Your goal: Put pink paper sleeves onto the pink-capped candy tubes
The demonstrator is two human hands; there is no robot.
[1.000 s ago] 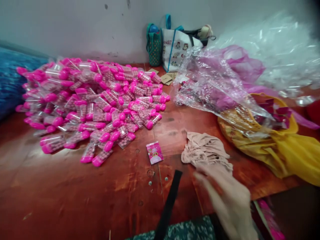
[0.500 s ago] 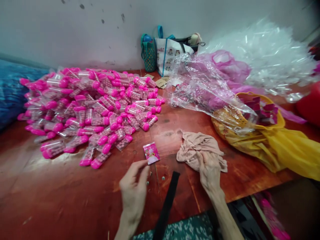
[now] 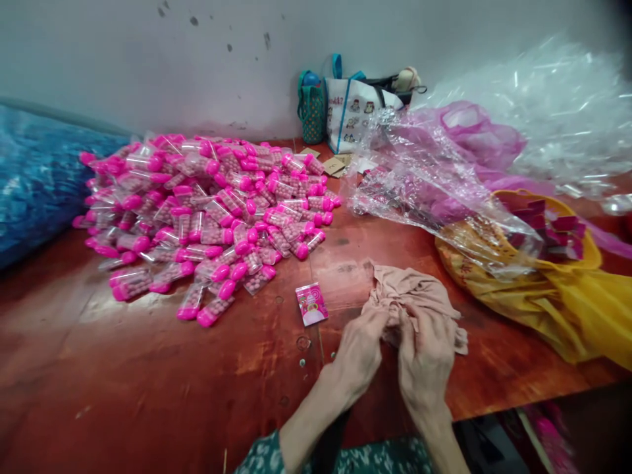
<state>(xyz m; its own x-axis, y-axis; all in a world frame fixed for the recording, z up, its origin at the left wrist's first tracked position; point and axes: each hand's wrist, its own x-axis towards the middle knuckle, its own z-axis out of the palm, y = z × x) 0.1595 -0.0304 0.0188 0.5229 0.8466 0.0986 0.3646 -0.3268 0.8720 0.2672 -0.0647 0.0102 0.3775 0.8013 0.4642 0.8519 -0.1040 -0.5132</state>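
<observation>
A crumpled pinkish-beige cloth (image 3: 419, 286) lies on the reddish-brown table (image 3: 197, 388). Both of my hands are at its near edge, side by side. My left hand (image 3: 359, 349) has its fingers closed on the cloth's near left part. Fingers of my right hand (image 3: 428, 355) are bent and pinch the cloth just beside it. A small pink printed packet (image 3: 312, 304) lies flat to the left of my hands, touched by neither.
A large heap of clear tubes with pink caps and pink beads (image 3: 207, 217) covers the back left. Blue bags (image 3: 44, 178) stand further left. To the right are crinkled clear plastic (image 3: 419, 178) and a yellow basket (image 3: 592, 253) holding pink packets. A white bag (image 3: 345, 112) leans at the wall.
My left hand has left the pink packet and moved right to the cloth, joining my right hand. The view has shifted slightly left.
</observation>
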